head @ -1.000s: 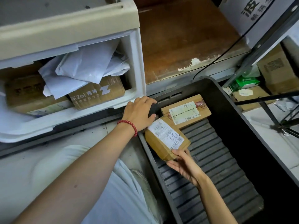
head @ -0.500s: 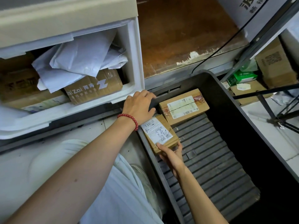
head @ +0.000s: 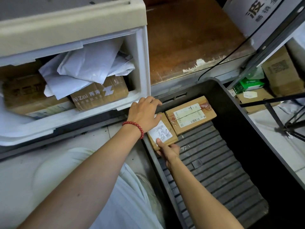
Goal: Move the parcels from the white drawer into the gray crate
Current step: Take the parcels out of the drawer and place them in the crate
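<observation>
A small brown parcel (head: pixel 162 133) with a white label lies flat in the far left corner of the gray crate (head: pixel 234 103). My right hand (head: pixel 168 150) holds its near edge, thumb on the label. My left hand (head: pixel 145 113), with a red bead bracelet, rests curled over the crate's far left corner, partly covering the parcel. A second brown parcel (head: pixel 189 114) lies beside it against the crate's far wall. The white drawer (head: pixel 140 66) stands open on the left, holding white mailer bags (head: pixel 87 70) and brown boxes (head: pixel 100 95).
A worn brown wooden surface (head: pixel 189 38) lies behind the crate. Black metal bars (head: pixel 272 100) and a shelf post (head: pixel 267 42) stand to the right, with cardboard boxes (head: pixel 280 71) and a green pack (head: pixel 249 83). The crate's ribbed floor (head: pixel 219 171) is bare toward me.
My right hand has lowered the small parcel from a tilted hold down flat into the crate's far left corner. The left hand has stayed on the crate corner.
</observation>
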{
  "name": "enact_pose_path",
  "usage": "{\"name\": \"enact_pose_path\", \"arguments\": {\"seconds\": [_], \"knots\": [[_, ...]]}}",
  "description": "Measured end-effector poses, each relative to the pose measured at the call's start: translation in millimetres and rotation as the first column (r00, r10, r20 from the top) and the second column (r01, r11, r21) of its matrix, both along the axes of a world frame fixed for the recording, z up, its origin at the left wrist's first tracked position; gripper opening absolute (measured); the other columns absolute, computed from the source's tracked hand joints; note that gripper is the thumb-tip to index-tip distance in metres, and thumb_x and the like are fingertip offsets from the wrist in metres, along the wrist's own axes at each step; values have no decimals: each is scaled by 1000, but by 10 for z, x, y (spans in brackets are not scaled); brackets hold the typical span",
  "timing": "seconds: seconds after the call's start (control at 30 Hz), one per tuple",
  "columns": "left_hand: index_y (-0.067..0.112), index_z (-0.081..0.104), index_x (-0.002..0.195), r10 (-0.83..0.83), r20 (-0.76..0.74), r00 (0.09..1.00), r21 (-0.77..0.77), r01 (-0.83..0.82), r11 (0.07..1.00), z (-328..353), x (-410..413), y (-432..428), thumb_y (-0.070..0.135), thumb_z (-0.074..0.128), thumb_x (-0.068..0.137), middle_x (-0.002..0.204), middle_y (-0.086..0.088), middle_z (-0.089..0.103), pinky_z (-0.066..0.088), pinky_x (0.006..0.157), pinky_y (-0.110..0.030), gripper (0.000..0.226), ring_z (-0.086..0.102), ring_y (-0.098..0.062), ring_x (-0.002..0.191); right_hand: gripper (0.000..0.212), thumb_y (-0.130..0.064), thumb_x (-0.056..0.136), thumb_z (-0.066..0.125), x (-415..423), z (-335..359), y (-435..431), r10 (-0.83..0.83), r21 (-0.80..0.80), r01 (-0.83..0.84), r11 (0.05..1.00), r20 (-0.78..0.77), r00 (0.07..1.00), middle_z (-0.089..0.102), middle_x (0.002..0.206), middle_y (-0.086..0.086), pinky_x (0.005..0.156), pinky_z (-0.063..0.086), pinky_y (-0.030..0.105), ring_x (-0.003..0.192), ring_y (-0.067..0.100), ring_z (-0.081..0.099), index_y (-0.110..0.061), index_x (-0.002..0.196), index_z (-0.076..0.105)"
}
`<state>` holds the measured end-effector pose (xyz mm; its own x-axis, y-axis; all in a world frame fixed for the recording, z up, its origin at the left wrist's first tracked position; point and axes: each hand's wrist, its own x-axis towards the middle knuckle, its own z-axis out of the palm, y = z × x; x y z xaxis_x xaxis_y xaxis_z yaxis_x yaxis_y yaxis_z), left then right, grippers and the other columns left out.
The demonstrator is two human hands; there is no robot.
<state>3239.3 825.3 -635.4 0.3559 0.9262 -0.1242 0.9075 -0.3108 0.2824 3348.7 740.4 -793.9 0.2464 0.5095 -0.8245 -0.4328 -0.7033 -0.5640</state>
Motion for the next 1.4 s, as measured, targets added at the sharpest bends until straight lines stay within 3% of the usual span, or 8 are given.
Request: {"name": "enact_pose_path", "arguments": {"seconds": [0.07, 0.13, 0.27, 0.53, 0.67, 0.97, 1.23, 1.4], "knots": [[26, 47, 134, -1, 5, 1000, 17, 1, 1000, 5, -34, -2, 37, 51, 94, 136, 5, 46, 39, 98, -38, 42, 43, -19, 123, 62, -19, 67, 87, -51, 7, 114, -9, -29, 11, 1000, 57, 998, 71, 109, 8, 58, 57, 26, 96, 24, 69, -9, 120, 56], [26, 46, 135, 21, 9, 1000, 1, -21, 1000, 23, -87, -2, 36, 51, 94, 136, 4, 46, 38, 99, -38, 43, 43, -19, 124, 70, -28, 65, 88, -39, 84, 100, 85, -49, -78, 996, 156, 984, 68, 116, 6, 82, 58, 36, 103, 24, 65, -8, 122, 53], [26, 45, 135, 72, -9, 997, -13, -72, 997, 73, -153, -26, 37, 51, 94, 136, 2, 48, 38, 99, -40, 43, 44, -21, 124, 95, -47, 69, 82, 107, 261, -102, 358, -151, -326, 933, 455, 815, 48, 141, 13, 110, 37, 39, 130, 29, 47, -5, 140, 35], [27, 48, 131, 124, -96, 988, 24, -122, 992, 289, -316, -351, 42, 50, 92, 127, 2, 56, 38, 94, -39, 41, 49, -22, 118, 87, -67, 82, 55, 214, 854, -229, 546, -361, -612, 703, 826, 140, 36, 149, 7, 107, 35, 45, 133, 28, 40, -18, 147, 27], [29, 56, 121, 213, -20, 977, 86, -211, 974, 593, -497, -503, 43, 51, 91, 118, 4, 63, 39, 90, -35, 34, 54, -21, 113, 75, -62, 88, 51, 96, 1410, -44, 424, -321, -717, 619, 905, -39, 36, 149, 2, 106, 36, 44, 133, 25, 40, -25, 148, 27], [30, 60, 114, 403, 38, 915, 318, -393, 863, 1286, -1203, -825, 43, 51, 90, 114, 5, 66, 38, 93, -38, 29, 55, -22, 113, 58, -59, 89, 52, -610, 2564, 189, 74, -76, -891, 448, 996, -48, 48, 136, 1, 88, 45, 39, 121, 25, 49, -23, 134, 46], [30, 56, 122, 547, -10, 837, 370, -505, 779, 1518, -2181, -1169, 43, 50, 91, 120, 7, 63, 40, 87, -36, 34, 54, -20, 114, 48, -53, 89, 56, -1126, 3051, 169, 42, -22, -963, 268, 999, -11, 49, 136, -3, 82, 45, 33, 115, 19, 54, -26, 128, 52], [27, 55, 125, 616, -25, 787, 310, -580, 754, 1532, -2607, -1271, 41, 51, 93, 122, 5, 62, 42, 89, -37, 36, 57, -21, 112, 51, -50, 89, 58, -1552, 3059, 179, 130, -10, -987, 159, 991, 11, 50, 136, 2, 93, 46, 39, 120, 22, 52, -21, 131, 51]]}}
